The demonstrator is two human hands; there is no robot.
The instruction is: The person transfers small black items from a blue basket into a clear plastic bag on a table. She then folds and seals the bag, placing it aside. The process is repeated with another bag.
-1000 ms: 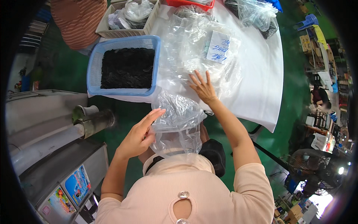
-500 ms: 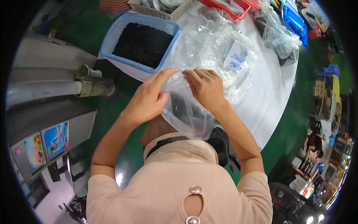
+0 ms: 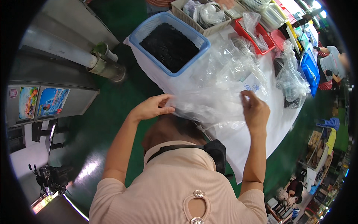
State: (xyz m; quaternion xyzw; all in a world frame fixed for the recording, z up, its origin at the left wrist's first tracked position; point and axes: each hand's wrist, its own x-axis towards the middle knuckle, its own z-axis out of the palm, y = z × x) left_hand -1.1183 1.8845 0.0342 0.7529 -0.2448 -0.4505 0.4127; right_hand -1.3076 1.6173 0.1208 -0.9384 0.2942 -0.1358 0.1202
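Note:
My left hand and my right hand each pinch one end of a clear plastic bag, stretching it wide above the near edge of the white table. Just beyond the bag lies a heap of more clear bags with a small white and blue label among them. A blue tub filled with dark material stands on the table beyond my left hand.
Red trays, a beige basket of bagged items and a blue crate line the far side of the table. A grey machine with a metal pipe stands at the left on the green floor. A seated person is at far right.
My hands have moved apart, pulling the clear bag from a bunched shape into a wide stretched one. The view has swung, so the table now sits higher and to the right.

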